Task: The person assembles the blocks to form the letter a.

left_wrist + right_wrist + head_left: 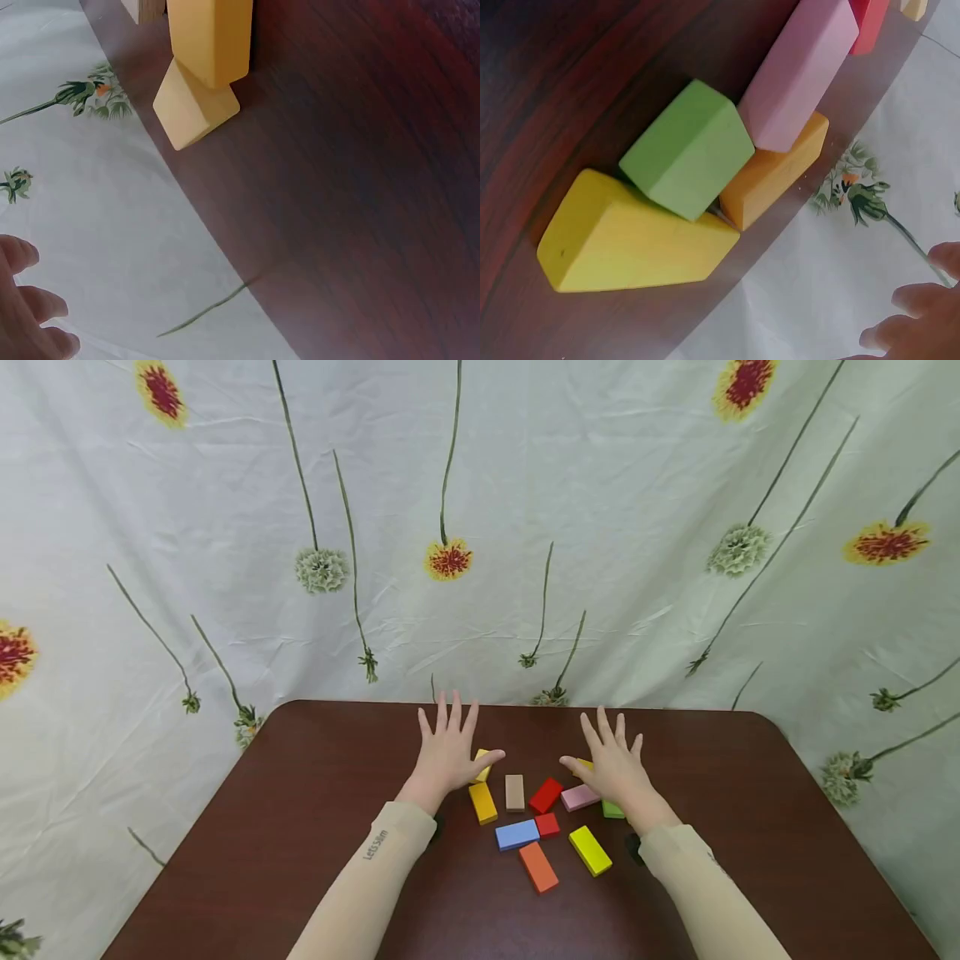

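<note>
My left hand [444, 760] is spread with straight fingers near the far table edge, holding nothing. Its thumb overlaps a pale yellow block [482, 766] in the head view. Just below lies an orange-yellow block [483, 803]; the left wrist view shows this orange-yellow block [210, 37] against the pale triangular one [193, 109]. My right hand [617, 768] is likewise spread and holds nothing. It partly hides a green block [612, 810] and the blocks beside it. In the right wrist view, the green block [690, 150] touches yellow [630, 240], orange [776, 172] and pink [801, 75] blocks.
Between the hands lie a beige block [514, 793], two red blocks [546, 796], a blue block [517, 835], an orange-red block [538, 867] and a bright yellow block [590, 851]. The dark wooden table [300, 827] meets a flowered white cloth [480, 635] behind it.
</note>
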### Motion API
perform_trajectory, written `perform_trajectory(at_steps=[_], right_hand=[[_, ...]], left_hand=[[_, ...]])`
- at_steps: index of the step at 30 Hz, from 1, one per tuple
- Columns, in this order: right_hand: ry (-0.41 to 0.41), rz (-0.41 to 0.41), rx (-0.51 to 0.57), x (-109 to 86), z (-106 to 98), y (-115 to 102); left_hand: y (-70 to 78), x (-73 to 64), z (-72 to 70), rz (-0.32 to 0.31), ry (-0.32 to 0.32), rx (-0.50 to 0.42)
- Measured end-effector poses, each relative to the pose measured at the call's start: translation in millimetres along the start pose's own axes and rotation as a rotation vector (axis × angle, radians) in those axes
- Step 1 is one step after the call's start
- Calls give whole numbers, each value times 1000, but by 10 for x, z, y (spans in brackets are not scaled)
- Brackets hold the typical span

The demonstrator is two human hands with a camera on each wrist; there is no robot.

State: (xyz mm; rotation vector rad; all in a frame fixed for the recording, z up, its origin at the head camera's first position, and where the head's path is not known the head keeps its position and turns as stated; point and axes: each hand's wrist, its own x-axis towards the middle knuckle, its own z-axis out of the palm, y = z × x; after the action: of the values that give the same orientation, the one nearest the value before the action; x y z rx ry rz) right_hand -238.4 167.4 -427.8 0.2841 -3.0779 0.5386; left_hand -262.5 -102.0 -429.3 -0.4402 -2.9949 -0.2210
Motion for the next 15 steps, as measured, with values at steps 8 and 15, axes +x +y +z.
perform_trajectory(at_steps=[8,15], right_hand=[[-7,-49,-13,-8,71,-33],[-32,-109,-21,-35,137,-70]], left_hand=[[53,4,52,-4,-1,4],[118,-4,113,-1,-3,0]])
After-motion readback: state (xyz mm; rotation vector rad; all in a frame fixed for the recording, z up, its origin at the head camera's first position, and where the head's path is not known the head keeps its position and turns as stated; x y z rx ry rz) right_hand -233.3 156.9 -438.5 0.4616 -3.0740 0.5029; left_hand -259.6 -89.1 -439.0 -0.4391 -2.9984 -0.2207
